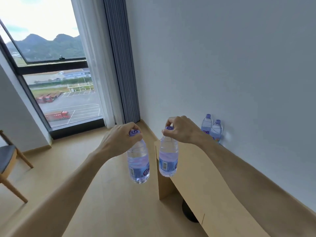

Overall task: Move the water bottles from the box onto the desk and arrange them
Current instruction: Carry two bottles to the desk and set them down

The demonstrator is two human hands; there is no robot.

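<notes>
Pale wood desk (193,170) along the wall already carries two bottles (212,129). We hold one more by the cap in each pinching hand, left (119,139) and right (181,130); lower them upright just beside that pair.

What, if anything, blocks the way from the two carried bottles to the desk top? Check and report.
Nothing visible does. The left hand and right hand each hold a bottle by the cap, left bottle over the floor, right bottle over the desk end. Two standing bottles sit far back by the wall, leaving bare desk in front.
</notes>
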